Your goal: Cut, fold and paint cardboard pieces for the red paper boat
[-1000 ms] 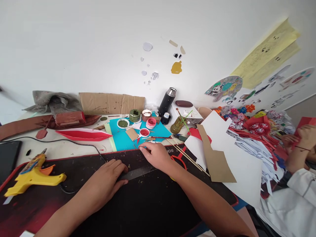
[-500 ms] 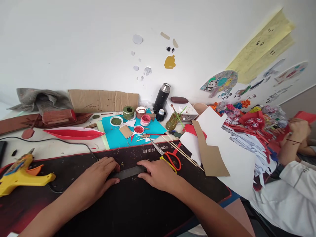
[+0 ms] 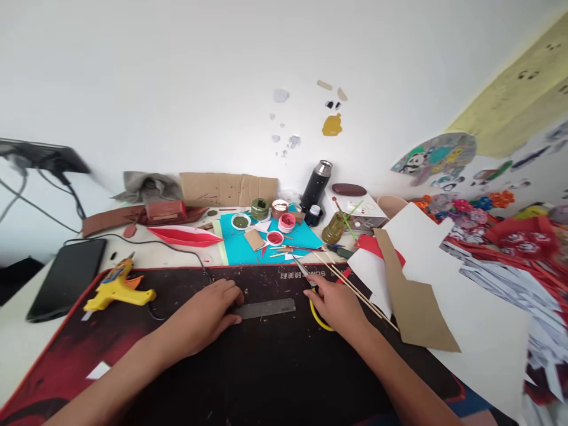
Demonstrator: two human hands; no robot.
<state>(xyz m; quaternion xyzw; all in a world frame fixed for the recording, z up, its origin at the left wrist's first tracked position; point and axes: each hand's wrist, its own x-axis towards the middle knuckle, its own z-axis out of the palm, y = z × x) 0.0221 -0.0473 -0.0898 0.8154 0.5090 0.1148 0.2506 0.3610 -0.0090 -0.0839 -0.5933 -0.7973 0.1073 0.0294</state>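
My left hand pinches one end of a flat greyish ruler between thumb and fingers. The ruler lies on the black desk mat, its other end bare and pointing right. Over the scissors is my right hand, thumb and fingers closed about them near the pivot. Their blades point up and left, and part of the yellow handle shows below the hand, which covers the rest.
A yellow glue gun lies at left, near a black tablet-like device. Behind the mat, paint jars stand on blue paper beside a red paper boat. Thin sticks and brown cardboard lie at right.
My right hand has let go of the ruler's right end and moved right onto the scissors. My left hand stays on the ruler. The view has swung left.
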